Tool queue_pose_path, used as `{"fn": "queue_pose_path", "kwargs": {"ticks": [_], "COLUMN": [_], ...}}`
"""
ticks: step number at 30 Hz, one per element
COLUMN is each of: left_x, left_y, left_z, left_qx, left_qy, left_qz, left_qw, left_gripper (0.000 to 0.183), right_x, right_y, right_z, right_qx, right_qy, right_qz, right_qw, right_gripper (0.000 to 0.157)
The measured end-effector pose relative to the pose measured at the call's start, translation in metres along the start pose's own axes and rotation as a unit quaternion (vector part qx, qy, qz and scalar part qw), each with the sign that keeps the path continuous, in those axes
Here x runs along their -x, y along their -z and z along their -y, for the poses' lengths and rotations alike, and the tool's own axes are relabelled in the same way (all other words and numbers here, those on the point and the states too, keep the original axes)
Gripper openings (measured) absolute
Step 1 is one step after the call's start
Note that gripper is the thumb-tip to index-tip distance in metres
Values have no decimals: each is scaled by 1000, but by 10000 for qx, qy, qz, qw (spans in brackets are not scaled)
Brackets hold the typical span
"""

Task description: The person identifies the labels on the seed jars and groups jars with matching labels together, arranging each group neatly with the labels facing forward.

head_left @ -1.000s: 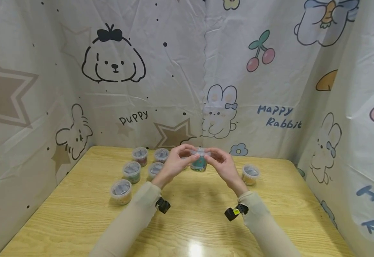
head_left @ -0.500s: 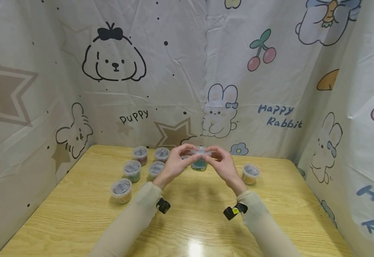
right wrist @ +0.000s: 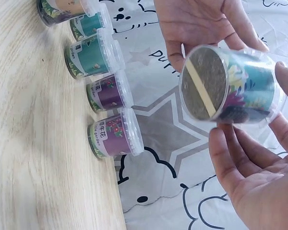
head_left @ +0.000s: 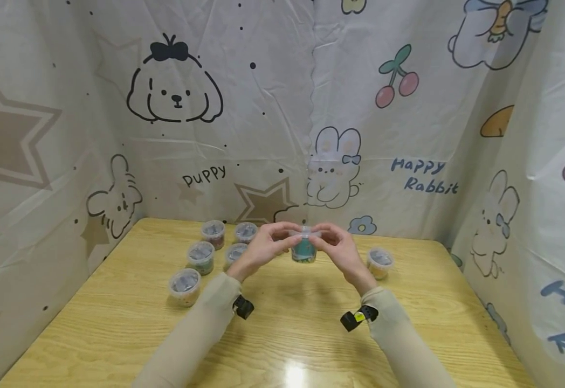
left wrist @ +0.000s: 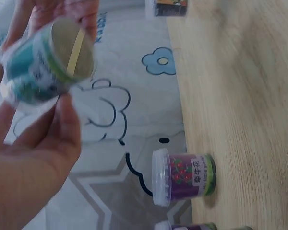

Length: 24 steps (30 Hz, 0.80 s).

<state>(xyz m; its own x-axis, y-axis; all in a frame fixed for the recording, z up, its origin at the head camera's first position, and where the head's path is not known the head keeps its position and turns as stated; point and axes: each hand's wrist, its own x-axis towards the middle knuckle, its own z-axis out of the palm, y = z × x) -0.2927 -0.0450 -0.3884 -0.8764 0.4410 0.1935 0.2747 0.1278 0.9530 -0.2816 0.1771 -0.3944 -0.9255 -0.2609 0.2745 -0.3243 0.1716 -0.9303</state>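
Raised above the far part of the table is a clear plastic planting cup (head_left: 304,251) with a teal printed label. Through its transparent bottom, dark soil and a flat wooden stick (right wrist: 200,88) show in the right wrist view. My left hand (head_left: 267,246) grips the cup's lidded top rim from the left, with thumb and fingers on opposite sides. From the right, my right hand (head_left: 339,249) holds the same rim in a like way. In the left wrist view the cup (left wrist: 33,69) looks tilted and blurred. Whether the lid is loose cannot be told.
Several lidded cups stand on the left of the wooden table (head_left: 282,323), among them a yellow one (head_left: 184,288) nearest me and a purple one (left wrist: 187,175). Another yellow cup (head_left: 380,263) stands to the right. A printed cloth (head_left: 263,108) hangs behind the table.
Between half a second ago and now, the cup has come slightly lower and more of its teal side shows. Both hands keep their grip on its rim.
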Motion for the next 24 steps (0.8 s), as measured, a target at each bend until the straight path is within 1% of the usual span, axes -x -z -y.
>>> {"fn": "queue_pose_path", "kwargs": {"ticks": [3, 6, 8, 10, 12, 13, 15, 18, 20, 22, 24], "left_x": [1, 3, 2, 2, 2, 2, 2, 1, 1, 2, 2], "left_y": [4, 6, 5, 5, 4, 4, 4, 5, 6, 8, 10], "left_z": [2, 3, 4, 4, 2, 0, -2, -3, -4, -4, -5], "left_qx": [61, -8, -140, -295, -469, -517, -594, -627, -582, -515, -448], "left_qy": [137, 67, -77, -200, -239, -254, -259, -239, -190, -101, -17], "left_qz": [135, 80, -51, -210, -373, -417, -436, -300, -144, 30, 182], "left_qw": [9998, 9999, 9999, 9991, 9979, 9975, 9969, 9973, 9980, 9986, 9988], "left_gripper": [31, 31, 31, 29, 28, 27, 27, 29, 30, 32, 33], "right_x": [0, -1, -1, -1, -1, -1, 2, 2, 1, -1, -2], "right_y": [-1, -4, -6, -8, -10, -10, -12, -10, -6, -2, 0], "right_z": [-1, -2, -1, 1, 4, 6, 15, 18, 16, 5, 1], "right_qx": [-194, -312, -264, -94, 92, 180, 303, 324, 245, 85, -105], "right_qy": [-58, -198, -276, -319, -335, -321, -336, -301, -292, -260, -238], "right_qz": [245, 432, 396, 339, 258, 215, 166, 131, 153, 218, 315], "right_qw": [9995, 9984, 9985, 9989, 9991, 9991, 9988, 9989, 9992, 9994, 9992], "right_gripper": [29, 31, 33, 35, 35, 35, 33, 30, 29, 29, 30]}}
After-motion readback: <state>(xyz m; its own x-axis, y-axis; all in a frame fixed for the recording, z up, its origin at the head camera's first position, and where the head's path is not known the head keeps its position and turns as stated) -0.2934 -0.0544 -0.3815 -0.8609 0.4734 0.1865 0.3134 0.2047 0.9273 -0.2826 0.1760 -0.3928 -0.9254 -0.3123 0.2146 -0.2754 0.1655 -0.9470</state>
